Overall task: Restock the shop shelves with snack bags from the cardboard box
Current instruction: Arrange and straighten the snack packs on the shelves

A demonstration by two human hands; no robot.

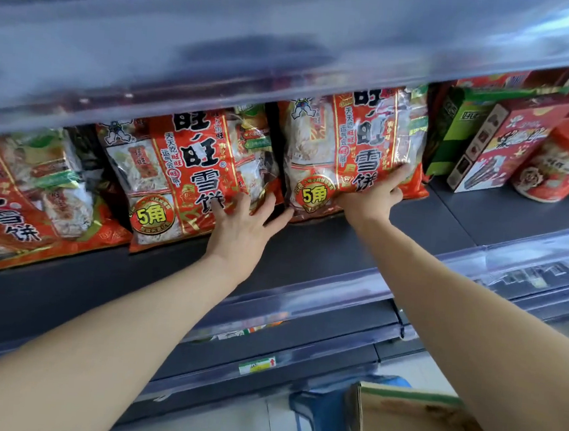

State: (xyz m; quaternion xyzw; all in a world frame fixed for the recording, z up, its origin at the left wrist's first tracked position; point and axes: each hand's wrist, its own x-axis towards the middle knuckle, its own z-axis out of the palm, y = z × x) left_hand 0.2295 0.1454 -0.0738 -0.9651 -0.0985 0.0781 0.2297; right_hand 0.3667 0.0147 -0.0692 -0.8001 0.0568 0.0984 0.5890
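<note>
Three snack bags (190, 179) stood side by side on the shelf (307, 251), two boxes (503, 141) and a jar (563, 160) to their right on that shelf, cardboard box (405, 428) below it

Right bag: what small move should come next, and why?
Probably slide the right bag left against the middle bag: a dark gap shows between them, the right hand presses its lower front, and the left hand rests on the middle bag.
</note>
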